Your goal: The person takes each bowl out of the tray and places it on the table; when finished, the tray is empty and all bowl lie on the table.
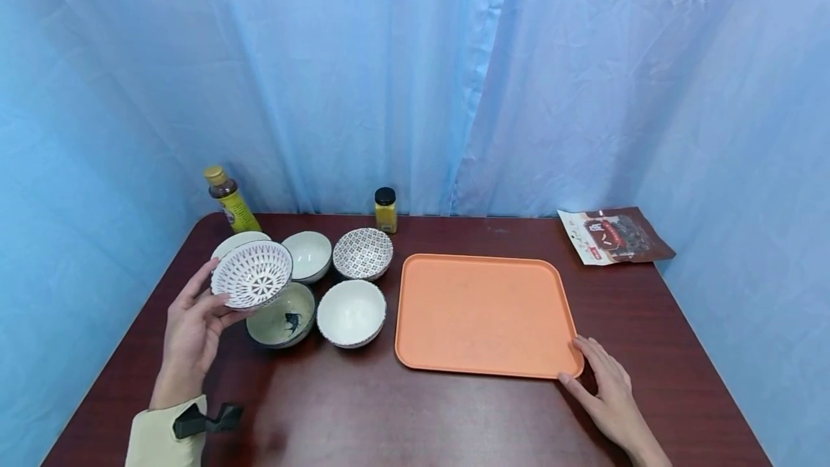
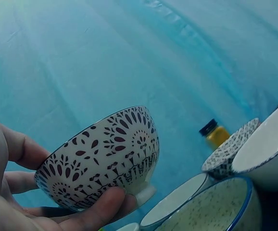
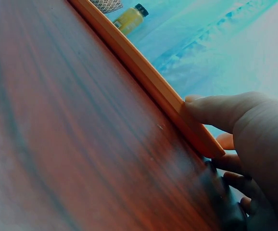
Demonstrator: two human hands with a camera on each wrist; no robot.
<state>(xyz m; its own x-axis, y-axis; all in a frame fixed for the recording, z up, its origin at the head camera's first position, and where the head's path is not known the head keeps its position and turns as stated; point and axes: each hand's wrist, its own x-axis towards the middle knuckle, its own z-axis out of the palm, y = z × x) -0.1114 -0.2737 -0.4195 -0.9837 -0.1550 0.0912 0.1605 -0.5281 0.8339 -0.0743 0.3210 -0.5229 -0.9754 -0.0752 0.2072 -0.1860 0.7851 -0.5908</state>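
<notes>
My left hand (image 1: 194, 330) holds a patterned bowl (image 1: 253, 274) by its side, raised and tilted over the other bowls. In the left wrist view, dark petal shapes cover the outside of this bowl (image 2: 105, 159), with fingers at the rim and the thumb near its foot. Below it stands a greenish bowl (image 1: 279, 319) with a dark blue mark inside. At the right, an orange tray (image 1: 483, 316) lies on the table. My right hand (image 1: 606, 388) grips its near right corner, thumb on the near edge and fingers along the right edge.
Beside the held bowl stand a white bowl (image 1: 352, 312), another pale bowl (image 1: 307, 254), a lattice-patterned bowl (image 1: 363, 253) and a partly hidden white bowl (image 1: 240, 242). Along the back are a yellow-capped bottle (image 1: 233, 200), a black-lidded jar (image 1: 385, 211) and a snack bag (image 1: 616, 236), before blue curtains.
</notes>
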